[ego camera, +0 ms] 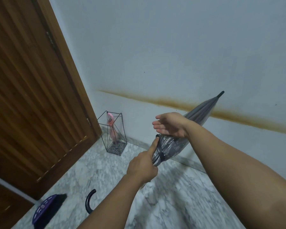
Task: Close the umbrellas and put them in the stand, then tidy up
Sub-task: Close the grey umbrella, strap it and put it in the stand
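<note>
**Grey umbrella being strapped shut**

The wooden door [31,96] fills nine to eleven o'clock. Near centre, tip towards two o'clock, the folded grey umbrella [200,111] slants across. The wire stand [113,134], at nine o'clock from it, holds a pink umbrella [111,128]. The right hand [172,124] rests over the canopy, fingers loose and straight; the left hand [143,167] holds the lower end, forefinger pressing the strap [162,157]. The step looks like fastening; next comes carrying it to the stand, tip down.
</note>
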